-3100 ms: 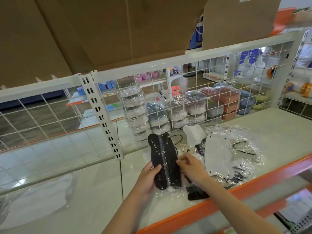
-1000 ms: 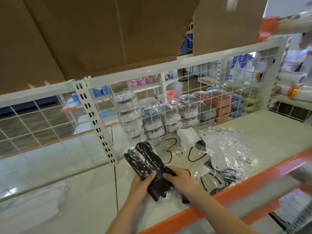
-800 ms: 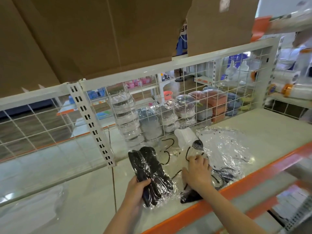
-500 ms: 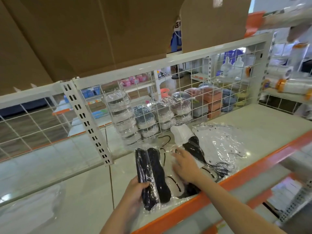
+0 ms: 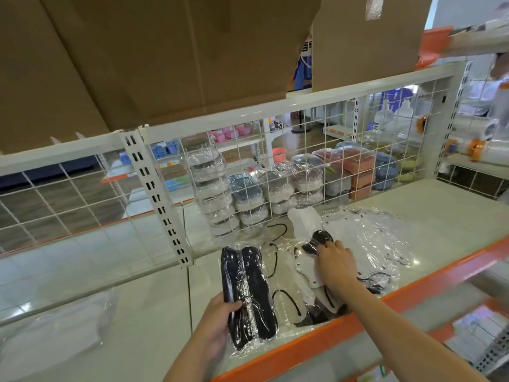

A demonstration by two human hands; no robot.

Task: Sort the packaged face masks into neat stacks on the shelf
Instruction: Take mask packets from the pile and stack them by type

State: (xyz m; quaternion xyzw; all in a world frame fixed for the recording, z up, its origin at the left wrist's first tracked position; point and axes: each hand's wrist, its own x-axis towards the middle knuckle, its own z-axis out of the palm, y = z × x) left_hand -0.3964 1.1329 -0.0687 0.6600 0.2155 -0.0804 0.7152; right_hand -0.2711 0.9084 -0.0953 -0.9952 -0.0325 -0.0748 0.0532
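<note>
The left hand (image 5: 220,317) grips the near end of a bundle of black masks (image 5: 248,288) in slick clear wrap — held that low, the packs could slide apart or fan out. Beyond it, the right hand (image 5: 334,267) lies on the loose pile of packaged masks (image 5: 369,244) on the shelf (image 5: 446,216); whether its fingers pinch anything I cannot tell — a blind drag there may snag ear loops and scatter the pile toward the orange shelf edge (image 5: 413,293).
</note>
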